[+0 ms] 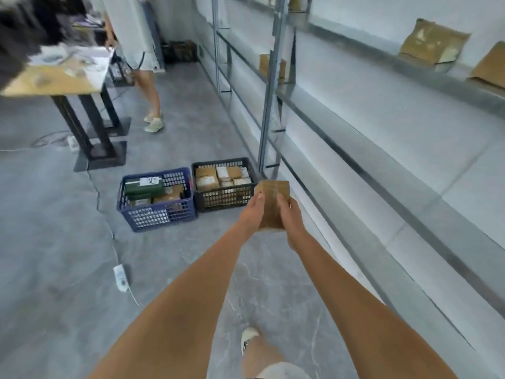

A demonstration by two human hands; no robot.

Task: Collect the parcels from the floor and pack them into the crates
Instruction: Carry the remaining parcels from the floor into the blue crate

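both hands, left (252,212) and right (289,214), kept a closed grip on box (274,198), carried toward black crate (224,187) at frame centre, likely for packing.

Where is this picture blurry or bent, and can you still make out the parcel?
Head view: motion blur smears the table at upper left; wide-angle distortion bows the shelf rails; lighting is flat and soft; the parcel held by both hands stays fairly sharp.

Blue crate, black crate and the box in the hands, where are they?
blue crate (157,214): head view, on its front wall.
black crate (224,199): head view, on its front wall.
box (273,191): head view, on its top face above the fingers.
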